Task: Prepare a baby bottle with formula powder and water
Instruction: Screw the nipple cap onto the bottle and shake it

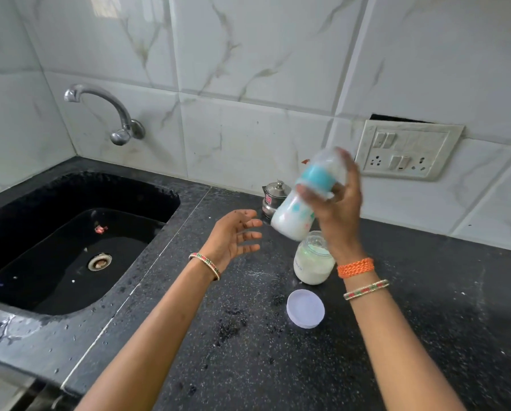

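Observation:
My right hand (338, 200) grips a baby bottle (295, 216) by its teal collar and clear cap, holding it tilted in the air above the counter. The bottle is blurred and its lower part is white with milky liquid. My left hand (236, 235) hovers open to the left of the bottle, palm facing it, fingers spread, touching nothing. Below the bottle an open glass jar (312, 265) of white formula powder stands on the black counter (248, 351). Its white lid (305, 308) lies flat in front of the jar.
A black sink (79, 247) with a steel tap (106, 111) fills the left side. A small steel pot (273, 197) stands by the tiled wall behind the bottle. A switchboard (408, 149) is mounted on the wall at right. Spilled powder and water drops speckle the counter.

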The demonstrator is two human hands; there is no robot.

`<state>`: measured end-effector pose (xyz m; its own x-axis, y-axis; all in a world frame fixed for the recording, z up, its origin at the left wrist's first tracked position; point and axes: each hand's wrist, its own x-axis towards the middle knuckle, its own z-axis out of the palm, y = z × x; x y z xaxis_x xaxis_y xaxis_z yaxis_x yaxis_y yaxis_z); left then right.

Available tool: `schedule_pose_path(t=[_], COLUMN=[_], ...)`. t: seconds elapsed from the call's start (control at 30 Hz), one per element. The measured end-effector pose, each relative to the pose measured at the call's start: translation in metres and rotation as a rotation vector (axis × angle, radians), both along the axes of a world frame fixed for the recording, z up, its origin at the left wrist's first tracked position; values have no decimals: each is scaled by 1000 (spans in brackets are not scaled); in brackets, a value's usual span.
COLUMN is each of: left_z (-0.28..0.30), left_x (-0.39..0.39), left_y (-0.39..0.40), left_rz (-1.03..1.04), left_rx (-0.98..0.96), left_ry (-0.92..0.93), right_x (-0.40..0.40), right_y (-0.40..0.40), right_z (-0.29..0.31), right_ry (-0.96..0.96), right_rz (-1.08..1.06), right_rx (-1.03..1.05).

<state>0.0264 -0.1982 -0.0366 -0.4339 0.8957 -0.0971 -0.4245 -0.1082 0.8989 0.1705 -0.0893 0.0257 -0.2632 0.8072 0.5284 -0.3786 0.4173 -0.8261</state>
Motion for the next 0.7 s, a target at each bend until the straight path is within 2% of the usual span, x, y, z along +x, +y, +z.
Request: schedule_pose_path(t=[0.07, 0.1, 0.13, 0.2, 0.23, 0.27, 0.33, 0.47, 0.57, 0.7], left_z=[-1, -3, -4, -2, 0, 3, 7, 4, -4, -8], left_x=[3, 5, 8, 13, 16, 17, 20, 16, 14, 15], left_y=[1, 2, 3, 6, 8, 9, 11, 1, -4, -3], left_rz=[13, 14, 1, -68, -100, -123, -190, -351, -294, -285], left_rx=[72, 94, 86, 16, -8, -12, 13, 67, 140, 188], left_ry=[-61, -83, -88, -61, -50, -46, -75, -196, -257, -258], right_x=[3, 3, 3, 0, -3, -6, -10, -14, -8, -9], right_y=[12, 18, 15, 5, 4, 4, 8, 9, 11, 8], right_z=[2, -1, 3, 1, -7, -11, -14, -18, -19, -14], right_ry=[376, 459, 402, 10, -87, -76, 8, -288, -344, -398], right_rz=[-165, -218, -174, -10, 34, 40, 98, 270, 336, 318], right_rx=[-319, -382, -376, -170, -93, -72, -161, -125, -138, -179])
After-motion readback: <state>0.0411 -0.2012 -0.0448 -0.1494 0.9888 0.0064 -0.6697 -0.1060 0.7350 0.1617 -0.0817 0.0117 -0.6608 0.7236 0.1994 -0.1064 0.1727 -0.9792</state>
